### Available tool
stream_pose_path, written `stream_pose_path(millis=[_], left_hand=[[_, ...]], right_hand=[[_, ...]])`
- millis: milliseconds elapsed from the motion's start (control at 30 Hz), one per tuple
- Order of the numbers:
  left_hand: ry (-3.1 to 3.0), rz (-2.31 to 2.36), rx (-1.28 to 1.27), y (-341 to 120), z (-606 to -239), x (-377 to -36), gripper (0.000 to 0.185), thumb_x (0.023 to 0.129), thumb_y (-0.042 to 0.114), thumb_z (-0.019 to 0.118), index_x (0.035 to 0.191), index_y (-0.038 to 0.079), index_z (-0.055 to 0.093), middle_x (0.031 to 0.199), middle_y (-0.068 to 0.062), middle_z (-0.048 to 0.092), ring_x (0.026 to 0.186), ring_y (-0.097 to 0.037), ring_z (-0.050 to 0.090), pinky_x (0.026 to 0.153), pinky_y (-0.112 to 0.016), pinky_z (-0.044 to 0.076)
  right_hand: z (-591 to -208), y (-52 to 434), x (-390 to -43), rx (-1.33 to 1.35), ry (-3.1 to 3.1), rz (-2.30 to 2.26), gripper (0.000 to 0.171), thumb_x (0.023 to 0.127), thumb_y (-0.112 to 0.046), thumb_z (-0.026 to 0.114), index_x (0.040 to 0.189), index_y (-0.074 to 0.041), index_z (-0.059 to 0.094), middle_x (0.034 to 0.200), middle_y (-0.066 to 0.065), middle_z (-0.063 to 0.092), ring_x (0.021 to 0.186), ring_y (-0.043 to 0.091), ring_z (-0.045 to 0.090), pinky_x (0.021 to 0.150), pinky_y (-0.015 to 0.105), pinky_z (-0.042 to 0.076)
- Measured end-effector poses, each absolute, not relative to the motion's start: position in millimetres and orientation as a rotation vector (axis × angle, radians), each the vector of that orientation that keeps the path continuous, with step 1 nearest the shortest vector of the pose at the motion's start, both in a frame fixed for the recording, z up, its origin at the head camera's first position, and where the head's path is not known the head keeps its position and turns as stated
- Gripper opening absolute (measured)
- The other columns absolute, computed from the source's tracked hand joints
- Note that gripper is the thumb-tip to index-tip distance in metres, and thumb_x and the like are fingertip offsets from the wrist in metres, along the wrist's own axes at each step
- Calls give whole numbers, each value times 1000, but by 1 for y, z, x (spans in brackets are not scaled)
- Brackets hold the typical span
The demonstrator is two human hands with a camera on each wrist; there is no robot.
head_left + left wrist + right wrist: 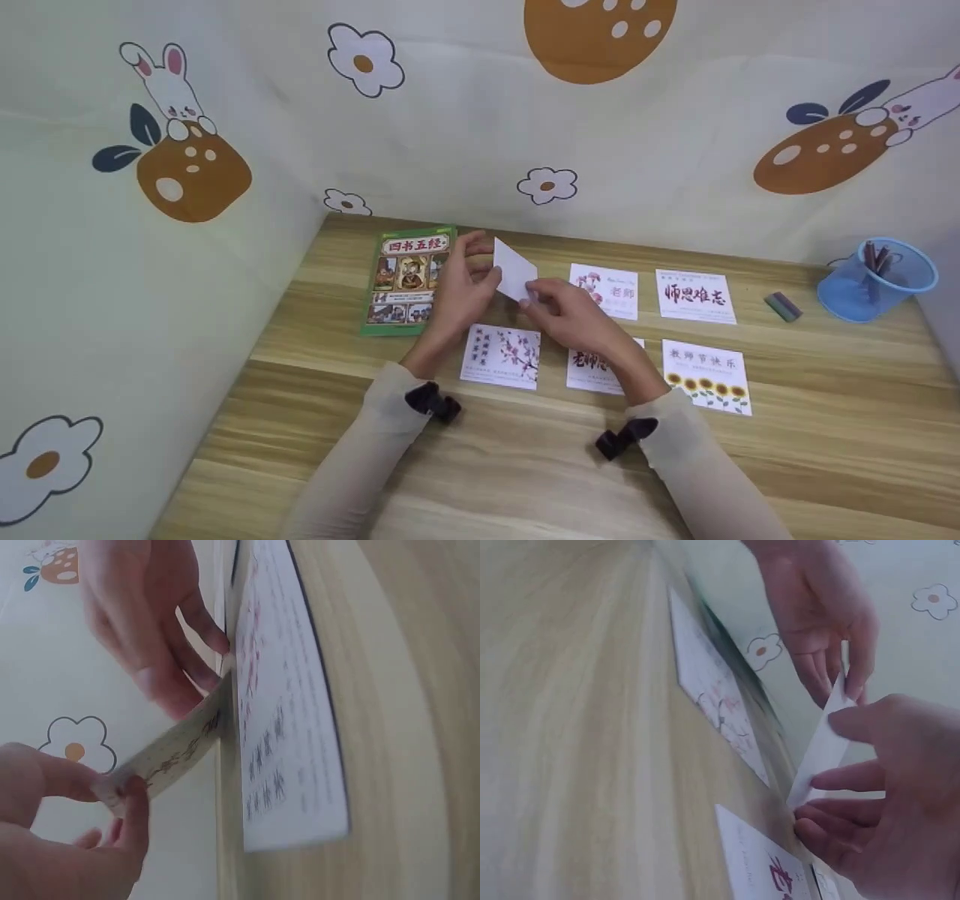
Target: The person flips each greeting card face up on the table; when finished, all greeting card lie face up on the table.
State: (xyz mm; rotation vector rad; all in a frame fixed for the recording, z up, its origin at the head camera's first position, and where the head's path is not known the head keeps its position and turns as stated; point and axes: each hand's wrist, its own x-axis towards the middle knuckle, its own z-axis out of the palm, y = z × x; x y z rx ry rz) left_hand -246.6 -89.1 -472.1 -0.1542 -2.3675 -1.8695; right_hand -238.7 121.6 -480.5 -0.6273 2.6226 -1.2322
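Note:
A small white card (514, 271) is held up off the table between both hands, its blank side facing the head view. My left hand (466, 283) pinches one end between thumb and finger. Thumb and fingers of my right hand (574, 311) grip the opposite, lower edge. Print shows on the card's other side (176, 754) in the left wrist view. Below the hands lies a blossom-branch card (501, 358); a card with dark red lettering (589, 375) is partly hidden under my right forearm. A pink-flower card (609, 292) lies right of my right hand.
Left of the hands lies a green-bordered book (409, 281). Further right are a red-lettered card (696, 296) and a sunflower card (706, 377). A small striped block (783, 307) lies near a blue mesh cup (847, 289) of pens. Patterned cloth (450, 135) walls the back and left.

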Motion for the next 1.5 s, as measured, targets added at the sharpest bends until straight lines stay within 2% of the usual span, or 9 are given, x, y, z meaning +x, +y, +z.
stream_pose_path(millis=[167, 267, 433, 533, 733, 867, 1067, 1167, 1500], left_hand=[[-2312, -2122, -333, -83, -475, -243, 43, 113, 28, 58, 151, 7, 58, 146, -14, 67, 132, -29, 69, 112, -39, 58], [-2446, -2065, -523, -79, -478, -242, 42, 116, 34, 49, 149, 11, 64, 153, -11, 65, 144, -27, 61, 122, -41, 50], [-2626, -1890, -526, -79, -483, -242, 41, 109, 18, 62, 150, 13, 63, 164, -16, 50, 154, -34, 48, 129, -50, 41], [-2632, -1913, -341, -83, -485, -242, 58, 101, 6, 70, 156, 8, 53, 163, -24, 45, 147, -40, 54, 121, -48, 50], [-2637, -1804, -123, -92, -480, -244, 72, 91, -2, 79, 157, 7, 52, 160, -20, 53, 131, -36, 67, 106, -39, 62], [-2698, -1626, -148, -96, -479, -245, 76, 90, -5, 78, 160, 8, 50, 162, -18, 53, 135, -35, 65, 113, -42, 57], [-2861, -1367, -212, -99, -480, -242, 86, 89, -7, 73, 167, 9, 40, 173, -18, 37, 158, -38, 42, 131, -53, 37], [-2974, -1293, -224, -98, -480, -239, 84, 93, -1, 73, 168, 9, 37, 178, -20, 25, 162, -41, 34, 133, -56, 32], [-3231, -1115, -371, -95, -476, -237, 66, 106, 33, 68, 164, 10, 47, 182, -22, 7, 169, -40, 14, 138, -53, 18]], right_hand=[[-473, 120, -238, -532, 2578, -1439, 60, 113, -50, 50, 160, -13, 54, 151, 14, 66, 131, 32, 70, 112, 50, 58], [-469, 120, -238, -451, 2611, -1515, 60, 115, -54, 41, 148, -9, 64, 131, 20, 74, 113, 33, 74, 98, 45, 61], [-469, 123, -239, -339, 2583, -1648, 43, 113, -23, 52, 151, -5, 56, 129, 22, 73, 97, 37, 77, 75, 39, 64], [-470, 123, -238, -320, 2496, -1732, 64, 105, -5, 57, 166, -9, 37, 149, 21, 64, 103, 40, 79, 79, 44, 68], [-473, 121, -238, -352, 2534, -1653, 87, 98, 0, 66, 172, -13, 21, 154, 20, 58, 98, 36, 80, 80, 49, 68], [-476, 121, -237, -401, 2727, -1410, 91, 96, -6, 76, 171, -6, 25, 150, 20, 61, 107, 31, 76, 114, 52, 53], [-480, 119, -233, -472, 2866, -1100, 58, 95, -14, 78, 149, -1, 61, 147, 18, 60, 119, 34, 64, 104, 53, 56], [-482, 118, -231, -533, 2885, -949, 40, 98, -22, 76, 133, -3, 74, 148, 18, 62, 135, 39, 58, 116, 59, 49], [-481, 114, -223, -571, 2897, -794, 43, 102, -31, 72, 136, -4, 74, 143, 19, 65, 136, 40, 57, 117, 57, 48]])
